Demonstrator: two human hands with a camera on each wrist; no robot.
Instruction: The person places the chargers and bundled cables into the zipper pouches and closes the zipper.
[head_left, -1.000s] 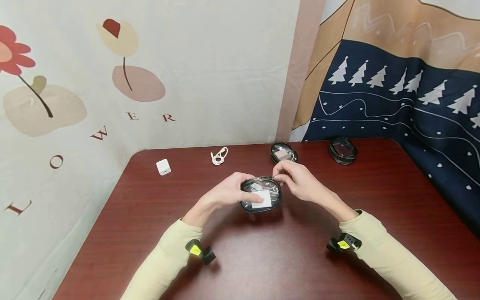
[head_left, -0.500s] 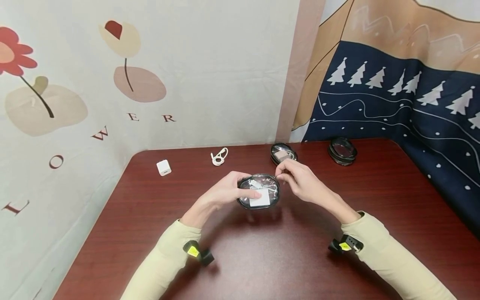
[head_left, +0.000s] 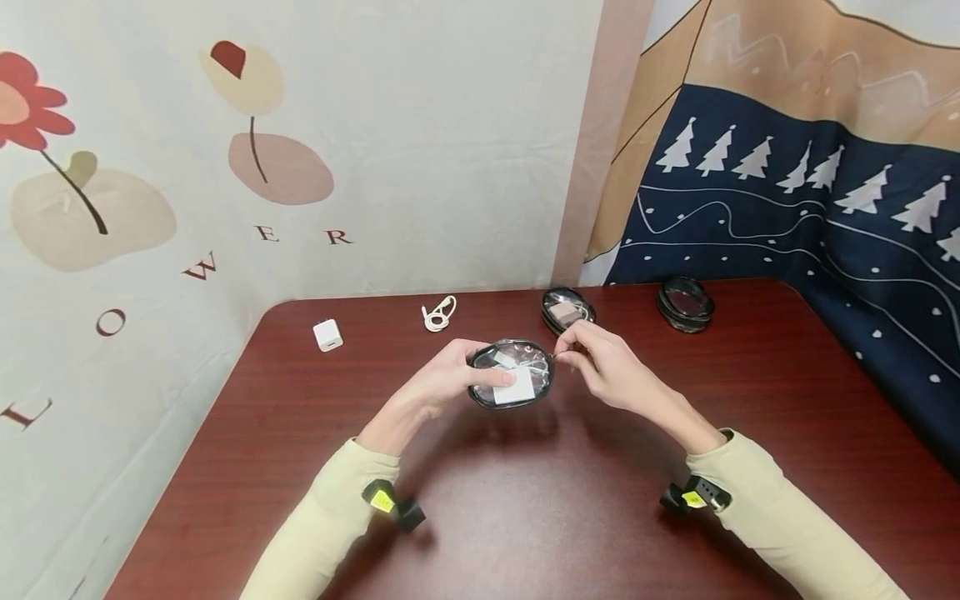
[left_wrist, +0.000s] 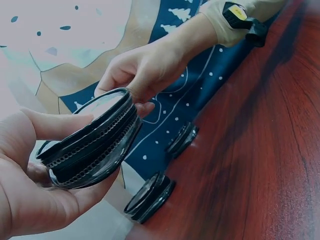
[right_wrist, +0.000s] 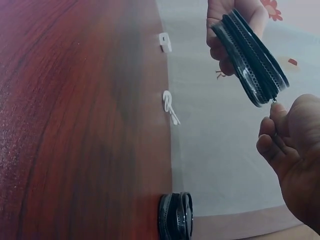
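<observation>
My left hand grips a clear oval zip pouch with black trim, its thumb lying across the top face. Through the plastic show a white block and a pale cable. At the pouch's right end, my right hand pinches the small zipper pull between thumb and finger. Along the side facing the left wrist camera, the two rows of zipper teeth stand apart with a dark strip between them. The pouch is held above the table, tilted.
On the reddish-brown table, a white charger plug lies at back left, with a coiled white cable to its right. A filled pouch sits behind my right hand; another black-trimmed pouch stands farther right. Printed cloth hangs behind.
My left hand and the pouch have shifted slightly left and away from me. The right hand has moved a little to the right, still pinching at the pouch's end.
</observation>
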